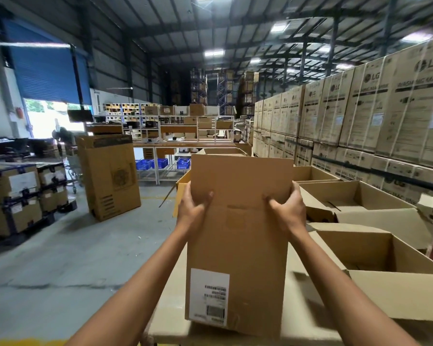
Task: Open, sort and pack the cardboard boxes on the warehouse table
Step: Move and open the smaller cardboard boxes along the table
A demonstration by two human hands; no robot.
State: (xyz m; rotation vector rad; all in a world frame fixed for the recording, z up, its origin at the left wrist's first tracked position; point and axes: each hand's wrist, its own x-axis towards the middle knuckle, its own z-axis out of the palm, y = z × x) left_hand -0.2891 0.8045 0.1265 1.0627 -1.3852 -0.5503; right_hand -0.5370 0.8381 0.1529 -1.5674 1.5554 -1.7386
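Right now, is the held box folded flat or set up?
Folded flat, it seems: the box shows one broad face, flap straight up; left grip and right grip hold its side edges.

Open cartons [375, 248] crowded the worktop's [169, 295] right side; a flattened box [238, 233] blocked the middle; the left edge lay free.

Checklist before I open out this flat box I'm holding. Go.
1. Left hand grips the flat box at its left edge: ok.
2. Right hand grips the right edge: ok.
3. Box held upright, top flap raised: ok.
4. Label faces you: ok.
5. Bottom flaps taped: cannot tell.
6. Free space to the right: not ok, open boxes crowd it.
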